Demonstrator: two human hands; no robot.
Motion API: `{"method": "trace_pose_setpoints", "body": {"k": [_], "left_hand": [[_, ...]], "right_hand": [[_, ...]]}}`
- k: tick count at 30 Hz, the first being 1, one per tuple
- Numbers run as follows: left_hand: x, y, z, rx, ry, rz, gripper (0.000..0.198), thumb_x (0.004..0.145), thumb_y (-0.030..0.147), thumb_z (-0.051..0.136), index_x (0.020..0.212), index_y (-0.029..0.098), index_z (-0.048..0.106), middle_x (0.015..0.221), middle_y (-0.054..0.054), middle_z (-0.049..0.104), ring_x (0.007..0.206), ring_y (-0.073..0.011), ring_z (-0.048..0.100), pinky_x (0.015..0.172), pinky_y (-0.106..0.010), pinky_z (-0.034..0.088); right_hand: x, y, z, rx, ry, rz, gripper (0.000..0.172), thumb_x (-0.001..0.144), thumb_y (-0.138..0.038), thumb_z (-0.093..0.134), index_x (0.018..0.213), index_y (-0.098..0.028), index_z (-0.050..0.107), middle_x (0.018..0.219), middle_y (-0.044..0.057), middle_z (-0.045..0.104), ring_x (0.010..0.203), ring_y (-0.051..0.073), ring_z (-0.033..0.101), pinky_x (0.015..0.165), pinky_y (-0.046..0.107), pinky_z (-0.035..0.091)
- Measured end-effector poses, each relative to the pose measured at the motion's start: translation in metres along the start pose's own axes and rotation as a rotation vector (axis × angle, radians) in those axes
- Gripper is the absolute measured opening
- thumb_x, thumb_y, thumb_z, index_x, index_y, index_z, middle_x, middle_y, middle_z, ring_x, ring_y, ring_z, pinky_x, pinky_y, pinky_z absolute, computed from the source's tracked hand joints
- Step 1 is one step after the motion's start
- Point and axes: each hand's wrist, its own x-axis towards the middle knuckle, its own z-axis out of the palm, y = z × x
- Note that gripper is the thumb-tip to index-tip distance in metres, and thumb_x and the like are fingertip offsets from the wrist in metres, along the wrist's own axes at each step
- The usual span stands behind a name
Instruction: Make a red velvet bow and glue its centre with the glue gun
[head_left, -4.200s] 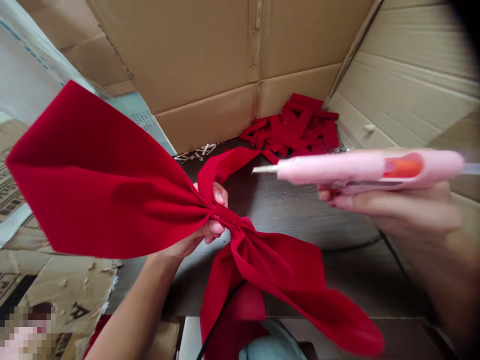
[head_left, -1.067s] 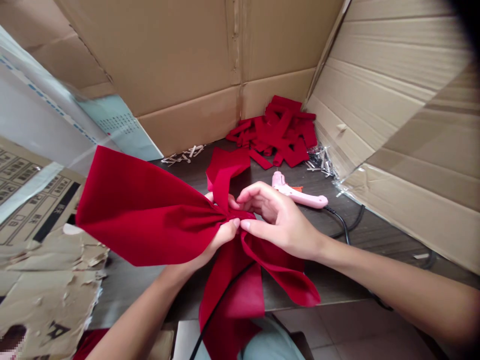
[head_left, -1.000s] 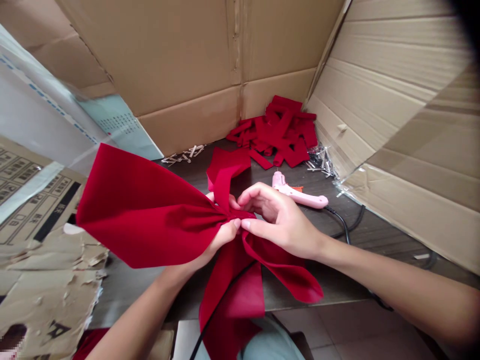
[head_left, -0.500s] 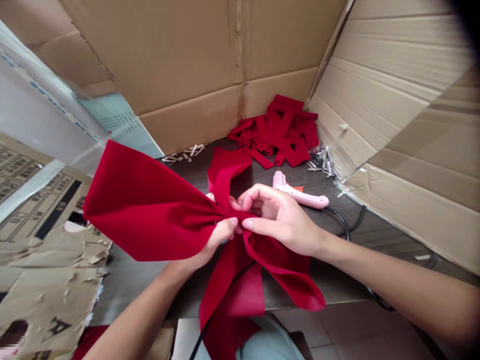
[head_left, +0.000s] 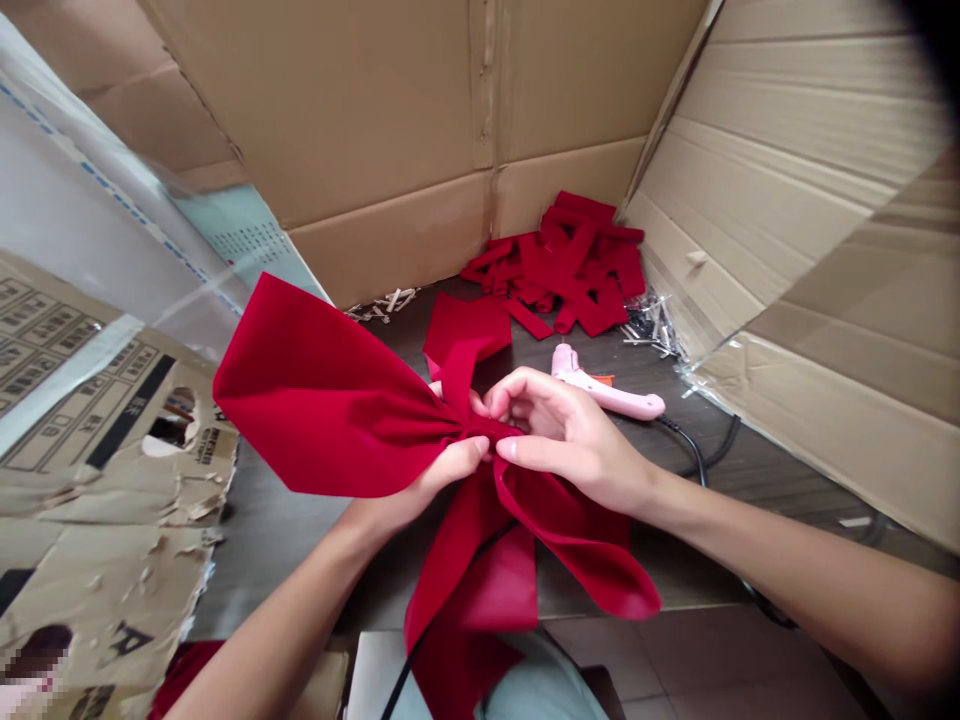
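A large red fabric bow (head_left: 337, 400) is held over the front of the table, its loops and tails spreading out from a gathered middle. My left hand (head_left: 454, 460) pinches the gathers from the left, thumb on top and the other fingers mostly hidden behind the cloth. On the other side of the same spot, my right hand (head_left: 562, 430) is closed with thumb and fingertips on the bow's centre. One loop juts out to the left, another hangs at lower right, and the tails drop past the table edge.
Behind the bow lies a pile of red fabric pieces (head_left: 577, 265). A pink glue gun (head_left: 615, 397) with a black cord rests right of it. Silvery twist ties (head_left: 654, 330) and pale ones (head_left: 386, 303) lie near the cardboard walls (head_left: 390, 235). Torn cardboard (head_left: 112, 560) stands at left.
The bow's left loop has swung slightly to the right and narrowed, and its upper strip has tilted. Both hands stay pinched at the centre. The whole view has shifted a little.
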Motion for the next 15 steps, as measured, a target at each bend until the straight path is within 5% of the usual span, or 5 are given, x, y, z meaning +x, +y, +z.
{"method": "trace_pose_setpoints", "body": {"k": [15], "left_hand": [[0.0, 0.009, 0.009, 0.132, 0.036, 0.076, 0.023, 0.082, 0.032, 0.071, 0.101, 0.02, 0.065, 0.09, -0.001, 0.068, 0.087, -0.0172, 0.065, 0.085, -0.029, 0.053]], "right_hand": [[-0.001, 0.005, 0.001, 0.034, -0.017, -0.028, 0.018, 0.078, -0.01, 0.064, 0.087, -0.02, 0.052, 0.089, 0.0, 0.055, 0.085, 0.014, 0.053, 0.074, 0.028, 0.044]]}}
